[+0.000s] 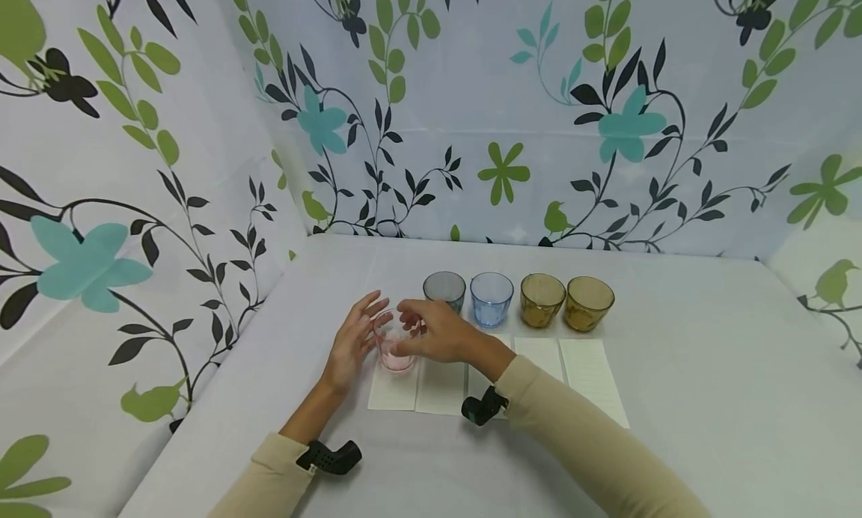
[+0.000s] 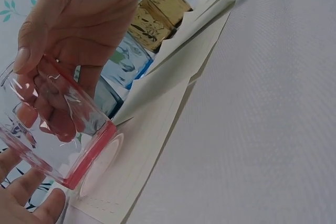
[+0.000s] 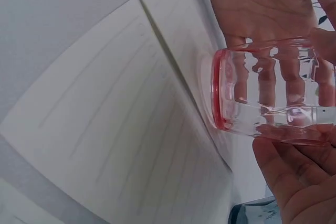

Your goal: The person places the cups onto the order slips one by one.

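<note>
Head view: I see the pink glass (image 1: 396,359) between the two hands, over the near-left part of the white surface (image 1: 707,338), above the leftmost sheet (image 1: 390,395).
Pink glass, handling: I judge it stiff and fairly light, with most of its weight in the thick base (image 2: 92,156); smooth walls could slip against dry skin, and a knock could chip it.
Pink glass, where to hold: I would take it round the side wall below the rim, thumb against fingers, pressing gently; the ridged sides may help the grip.
Right hand: the right hand (image 1: 439,331) holds the glass from its right side, thumb on one side and bent fingers on the other.
Left hand: the left hand (image 1: 349,347) stands by the left side, fingers loosely spread around the wall; I cannot tell whether they touch it.
Base and sheet: the base is very close to the paper, and I cannot tell from the wrist views whether it rests there.
Behind the sheets: the gray glass (image 1: 443,284), partly behind the right hand, then the blue glass (image 1: 491,301) and two amber glasses (image 1: 542,302), all to the right of the pink one.
</note>
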Tool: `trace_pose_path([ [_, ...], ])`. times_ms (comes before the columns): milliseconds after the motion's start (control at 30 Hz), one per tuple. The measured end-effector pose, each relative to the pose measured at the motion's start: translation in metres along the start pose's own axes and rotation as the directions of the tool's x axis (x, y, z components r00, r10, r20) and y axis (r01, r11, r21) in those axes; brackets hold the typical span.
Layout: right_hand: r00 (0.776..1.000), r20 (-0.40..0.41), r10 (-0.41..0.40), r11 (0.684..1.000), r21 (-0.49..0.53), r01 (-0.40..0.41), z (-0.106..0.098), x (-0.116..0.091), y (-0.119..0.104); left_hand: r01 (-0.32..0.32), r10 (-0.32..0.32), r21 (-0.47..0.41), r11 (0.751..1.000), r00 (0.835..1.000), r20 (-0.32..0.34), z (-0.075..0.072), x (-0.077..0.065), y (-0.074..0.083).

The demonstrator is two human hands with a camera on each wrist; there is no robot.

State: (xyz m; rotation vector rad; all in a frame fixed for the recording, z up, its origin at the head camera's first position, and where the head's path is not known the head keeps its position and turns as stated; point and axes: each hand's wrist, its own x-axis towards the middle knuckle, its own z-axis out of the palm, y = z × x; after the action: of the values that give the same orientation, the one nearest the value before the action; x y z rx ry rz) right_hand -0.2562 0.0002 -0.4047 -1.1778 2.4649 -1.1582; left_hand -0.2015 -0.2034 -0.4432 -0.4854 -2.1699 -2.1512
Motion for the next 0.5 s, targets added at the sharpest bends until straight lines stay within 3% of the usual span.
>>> trace_pose_path([
  [200,0.999,-0.045,-0.023,0.999,0.022,0.024,0.006,-0.002,0.005,0.008,-0.008,0.013,1.000,1.000,-0.004,-0.002,-0.002,-0.002],
  [500,0.994,-0.106,0.008,0.999,0.036,-0.005,0.012,-0.006,0.007,-0.011,0.011,0.001,1.000,1.000,-0.003,-0.005,0.000,-0.004],
])
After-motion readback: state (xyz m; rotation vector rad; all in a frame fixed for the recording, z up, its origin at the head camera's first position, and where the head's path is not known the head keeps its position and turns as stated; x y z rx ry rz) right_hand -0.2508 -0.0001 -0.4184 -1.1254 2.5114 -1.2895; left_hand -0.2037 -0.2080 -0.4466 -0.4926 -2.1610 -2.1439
